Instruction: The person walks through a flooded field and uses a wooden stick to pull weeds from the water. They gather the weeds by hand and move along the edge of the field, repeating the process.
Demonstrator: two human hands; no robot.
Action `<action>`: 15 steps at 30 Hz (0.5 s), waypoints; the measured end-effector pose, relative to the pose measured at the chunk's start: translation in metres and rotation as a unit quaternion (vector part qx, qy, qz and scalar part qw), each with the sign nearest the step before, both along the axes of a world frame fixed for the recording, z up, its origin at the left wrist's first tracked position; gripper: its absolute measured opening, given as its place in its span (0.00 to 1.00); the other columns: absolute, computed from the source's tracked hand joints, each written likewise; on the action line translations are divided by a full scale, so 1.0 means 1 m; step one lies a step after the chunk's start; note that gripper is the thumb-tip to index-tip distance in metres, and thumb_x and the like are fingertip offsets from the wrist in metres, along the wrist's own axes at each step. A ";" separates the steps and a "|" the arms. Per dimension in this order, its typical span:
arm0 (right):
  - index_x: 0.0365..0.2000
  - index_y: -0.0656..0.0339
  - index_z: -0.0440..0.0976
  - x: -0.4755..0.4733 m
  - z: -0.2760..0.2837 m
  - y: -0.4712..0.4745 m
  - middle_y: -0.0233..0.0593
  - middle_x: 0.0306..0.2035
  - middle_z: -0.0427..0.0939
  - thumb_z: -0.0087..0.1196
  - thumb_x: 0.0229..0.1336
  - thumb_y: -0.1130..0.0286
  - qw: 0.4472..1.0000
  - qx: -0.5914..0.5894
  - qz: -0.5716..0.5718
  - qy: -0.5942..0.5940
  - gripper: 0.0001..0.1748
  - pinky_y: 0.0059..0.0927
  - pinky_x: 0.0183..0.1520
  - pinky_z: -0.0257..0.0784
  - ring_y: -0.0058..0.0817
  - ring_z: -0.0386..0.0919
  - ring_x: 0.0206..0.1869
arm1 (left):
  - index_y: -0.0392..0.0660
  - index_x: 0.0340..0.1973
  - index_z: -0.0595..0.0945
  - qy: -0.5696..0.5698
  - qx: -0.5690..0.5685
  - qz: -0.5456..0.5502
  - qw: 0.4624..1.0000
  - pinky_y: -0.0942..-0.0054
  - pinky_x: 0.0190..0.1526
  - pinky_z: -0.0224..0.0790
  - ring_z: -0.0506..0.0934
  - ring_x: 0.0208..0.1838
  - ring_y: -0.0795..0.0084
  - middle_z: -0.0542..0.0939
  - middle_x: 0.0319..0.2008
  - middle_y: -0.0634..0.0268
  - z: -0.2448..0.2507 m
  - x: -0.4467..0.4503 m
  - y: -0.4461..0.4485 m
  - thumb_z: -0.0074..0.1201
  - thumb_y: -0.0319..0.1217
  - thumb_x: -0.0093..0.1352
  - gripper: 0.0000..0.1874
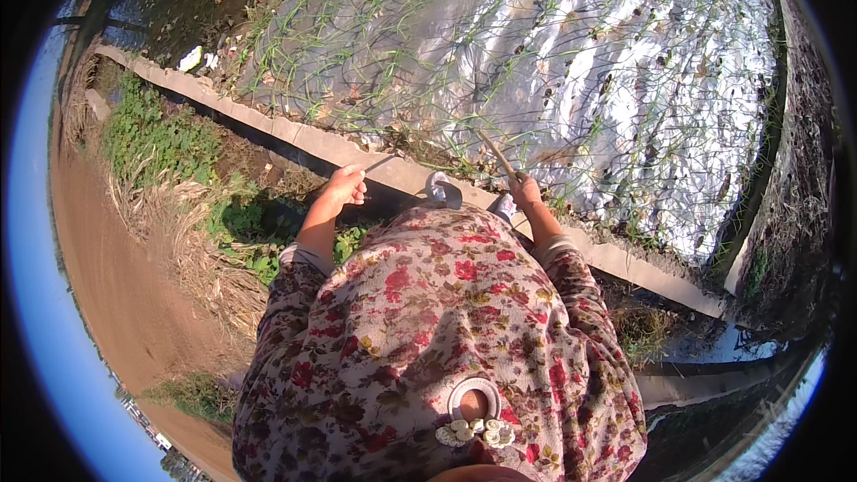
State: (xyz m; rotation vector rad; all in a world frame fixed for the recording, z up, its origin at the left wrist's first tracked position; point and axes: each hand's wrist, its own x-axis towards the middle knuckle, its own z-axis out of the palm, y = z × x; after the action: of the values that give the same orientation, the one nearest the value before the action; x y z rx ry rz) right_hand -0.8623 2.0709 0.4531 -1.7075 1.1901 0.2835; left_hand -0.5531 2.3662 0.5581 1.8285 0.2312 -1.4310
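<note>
My right hand [527,191] is closed around a thin wooden stick [497,152], which points forward over the near edge of a planted bed [428,87]. Grey and silvery plastic film covers that bed, with thin green shoots growing up through it in rows. To the left, my left hand [345,186] hangs above the ditch side of a concrete ledge [308,138], its fingers curled. A narrow dark strip [381,163] runs out from those fingertips; whether it is a held thing or a shadow, I cannot tell.
My shoes [439,186] stand on the narrow concrete ledge. Behind it lies a lower ditch with leafy weeds [161,130] and dry stalks [194,248]. Bare brown soil [127,268] stretches off to the left. A dark channel [756,167] borders the bed on the right.
</note>
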 end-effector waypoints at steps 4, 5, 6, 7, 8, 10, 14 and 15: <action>0.37 0.63 0.73 -0.006 -0.019 0.000 0.55 0.23 0.76 0.46 0.49 0.64 0.998 -0.052 -0.023 0.034 0.17 0.40 0.32 0.74 0.45 0.78 0.25 | 0.45 0.58 0.64 -0.015 0.025 -0.039 0.999 0.74 0.20 0.69 0.71 0.16 0.77 0.73 0.20 0.68 -0.006 -0.011 0.019 0.44 0.34 0.68 0.22; 0.42 0.64 0.72 -0.009 -0.022 -0.002 0.47 0.19 0.75 0.48 0.53 0.63 0.997 -0.064 -0.011 0.036 0.19 0.34 0.18 0.70 0.31 0.74 0.16 | 0.45 0.58 0.64 -0.009 0.041 -0.036 0.998 0.74 0.20 0.69 0.71 0.16 0.77 0.73 0.20 0.68 -0.007 -0.015 0.022 0.44 0.34 0.68 0.22; 0.41 0.65 0.72 -0.013 -0.024 -0.003 0.47 0.20 0.75 0.48 0.52 0.63 0.998 -0.041 -0.018 0.039 0.19 0.34 0.18 0.71 0.31 0.75 0.17 | 0.46 0.58 0.65 -0.010 0.043 -0.054 0.998 0.74 0.20 0.69 0.71 0.16 0.76 0.73 0.20 0.68 -0.008 -0.019 0.025 0.44 0.34 0.68 0.22; 0.40 0.66 0.72 -0.016 -0.025 -0.004 0.47 0.20 0.76 0.48 0.52 0.63 0.998 -0.011 -0.034 0.056 0.19 0.34 0.18 0.71 0.32 0.75 0.17 | 0.46 0.58 0.65 0.006 0.050 -0.045 0.998 0.74 0.20 0.69 0.71 0.16 0.76 0.73 0.19 0.68 -0.009 -0.022 0.028 0.44 0.34 0.68 0.22; 0.40 0.67 0.72 -0.016 -0.025 -0.006 0.47 0.21 0.76 0.48 0.52 0.63 0.996 -0.007 -0.034 0.085 0.19 0.33 0.18 0.72 0.32 0.75 0.17 | 0.47 0.57 0.65 0.002 0.057 -0.069 0.996 0.73 0.21 0.69 0.71 0.16 0.75 0.74 0.20 0.67 -0.010 -0.025 0.029 0.44 0.34 0.68 0.22; 0.39 0.66 0.72 -0.022 -0.024 -0.006 0.43 0.19 0.74 0.48 0.53 0.63 0.994 0.028 -0.064 0.086 0.18 0.33 0.18 0.71 0.31 0.73 0.16 | 0.43 0.57 0.66 0.018 0.041 -0.086 0.995 0.77 0.25 0.67 0.72 0.21 0.77 0.75 0.25 0.66 -0.012 -0.030 0.028 0.46 0.34 0.67 0.22; 0.39 0.64 0.72 -0.032 -0.021 -0.006 0.42 0.21 0.75 0.47 0.53 0.62 0.994 0.023 -0.059 0.088 0.17 0.34 0.17 0.71 0.33 0.74 0.18 | 0.37 0.55 0.67 0.007 0.023 -0.113 0.993 0.81 0.31 0.64 0.72 0.29 0.80 0.76 0.36 0.64 -0.015 -0.037 0.018 0.48 0.32 0.67 0.22; 0.40 0.63 0.72 -0.034 -0.022 -0.005 0.43 0.21 0.75 0.47 0.53 0.62 0.992 0.029 -0.069 0.097 0.17 0.34 0.18 0.71 0.34 0.75 0.18 | 0.37 0.55 0.67 0.009 0.016 -0.101 0.995 0.81 0.32 0.64 0.72 0.29 0.79 0.76 0.35 0.64 -0.015 -0.038 0.014 0.48 0.32 0.67 0.22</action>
State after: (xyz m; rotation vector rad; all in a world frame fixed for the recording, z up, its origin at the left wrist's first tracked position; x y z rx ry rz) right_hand -0.8960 2.0658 0.4314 -1.5657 1.4211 0.4027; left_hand -0.5908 2.3802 0.5432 1.9083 0.0802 -1.5903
